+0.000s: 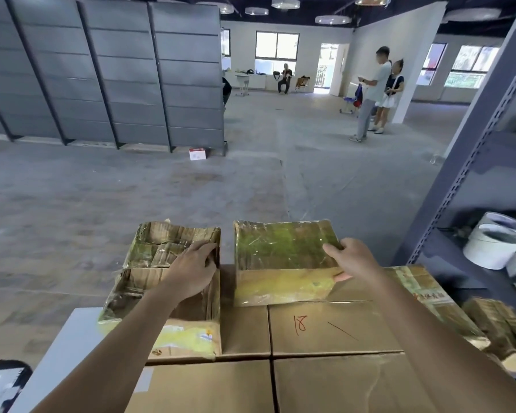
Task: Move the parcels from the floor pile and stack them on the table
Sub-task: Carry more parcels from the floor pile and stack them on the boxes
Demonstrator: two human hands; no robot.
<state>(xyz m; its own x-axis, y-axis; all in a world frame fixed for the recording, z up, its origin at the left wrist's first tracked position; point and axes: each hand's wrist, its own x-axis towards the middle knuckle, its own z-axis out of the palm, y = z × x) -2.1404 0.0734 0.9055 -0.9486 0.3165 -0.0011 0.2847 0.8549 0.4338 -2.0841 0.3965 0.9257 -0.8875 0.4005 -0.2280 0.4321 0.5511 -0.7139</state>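
On the box marked 18, the right hand clasps the smooth parcel; left of it, the left hand lies flat on the crumpled parcel.

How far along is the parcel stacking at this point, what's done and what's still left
Done: large cartons already sit on the table. In hand: the left hand lies on a crumpled parcel and the right hand pinches a taped parcel, both on top of those cartons. Left: releasing them; the floor pile is out of view, so the remainder is unknown.
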